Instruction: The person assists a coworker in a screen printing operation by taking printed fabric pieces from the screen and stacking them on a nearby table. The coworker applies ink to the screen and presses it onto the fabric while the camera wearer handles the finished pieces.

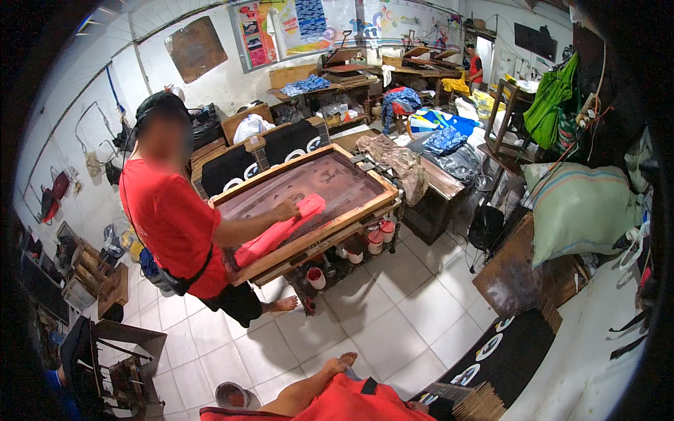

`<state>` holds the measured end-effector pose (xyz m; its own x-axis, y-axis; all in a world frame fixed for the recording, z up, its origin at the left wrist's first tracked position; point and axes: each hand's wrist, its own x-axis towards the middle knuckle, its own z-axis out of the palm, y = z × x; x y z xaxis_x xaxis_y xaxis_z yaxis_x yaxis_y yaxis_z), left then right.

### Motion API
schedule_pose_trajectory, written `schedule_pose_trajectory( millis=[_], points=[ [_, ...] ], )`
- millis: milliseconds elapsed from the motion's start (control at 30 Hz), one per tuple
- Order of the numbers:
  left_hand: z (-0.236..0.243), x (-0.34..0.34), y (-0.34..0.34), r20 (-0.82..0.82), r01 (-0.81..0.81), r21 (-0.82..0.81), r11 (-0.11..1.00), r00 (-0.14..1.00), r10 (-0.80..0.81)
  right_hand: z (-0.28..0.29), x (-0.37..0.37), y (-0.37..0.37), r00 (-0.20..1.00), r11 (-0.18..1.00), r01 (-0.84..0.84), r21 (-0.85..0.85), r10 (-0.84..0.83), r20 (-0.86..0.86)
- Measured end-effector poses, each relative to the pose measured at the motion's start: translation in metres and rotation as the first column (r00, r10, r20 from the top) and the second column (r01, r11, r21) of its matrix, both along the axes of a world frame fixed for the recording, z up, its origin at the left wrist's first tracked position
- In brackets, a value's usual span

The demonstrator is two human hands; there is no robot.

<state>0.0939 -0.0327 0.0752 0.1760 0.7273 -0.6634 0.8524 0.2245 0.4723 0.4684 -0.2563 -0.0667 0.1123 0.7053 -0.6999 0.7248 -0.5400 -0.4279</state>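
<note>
At the lower edge my left forearm comes out of a red sleeve, and my left hand (331, 368) is in front of my body. Its fingers are too small and unclear to read, and I cannot make out anything held. Only a sliver of my right hand (420, 406) shows beside my red shirt (358, 401), with its fingers hidden. It is nearest to a row of black panels (516, 354) with white round prints and a stack of brown cardboard edges (479, 405) at the lower right.
Across the tiled floor (358, 302), a person in red (165, 217) rests a hand on a long bright pink-red piece (284, 228) over a wood-framed printing screen (326, 242). Paint pots (316, 278) stand beneath. A bucket (232, 396) stands near my left; a stuffed sack (579, 207) lies right.
</note>
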Motion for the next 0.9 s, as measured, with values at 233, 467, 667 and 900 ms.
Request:
schedule_pose_trajectory(
  millis=[233, 467, 667, 900],
  points=[
    [0.058, 0.008, -0.003, 0.169, -0.121, 0.068, 0.990, 0.980, 0.108, -0.082, 0.009, -0.007, 0.914, 0.942, -0.331, -0.055, 0.334, 0.229],
    [0.025, -0.001, -0.002, 0.158, -0.130, 0.048, 0.990, 0.980, 0.121, -0.033, 0.005, 0.011, 0.866, 0.894, -0.447, -0.004, 0.434, 0.248],
    [-0.036, -0.016, 0.004, 0.060, -0.302, -0.025, 0.953, 0.951, 0.303, 0.027, -0.003, 0.024, 0.933, 0.925, -0.339, 0.171, 0.308, 0.186],
    [-0.047, -0.148, 0.072, 0.563, -0.759, -0.263, 0.595, 0.380, 0.734, 0.050, -0.014, 0.061, 0.868, 0.874, -0.484, 0.050, 0.472, 0.151]
  ],
)
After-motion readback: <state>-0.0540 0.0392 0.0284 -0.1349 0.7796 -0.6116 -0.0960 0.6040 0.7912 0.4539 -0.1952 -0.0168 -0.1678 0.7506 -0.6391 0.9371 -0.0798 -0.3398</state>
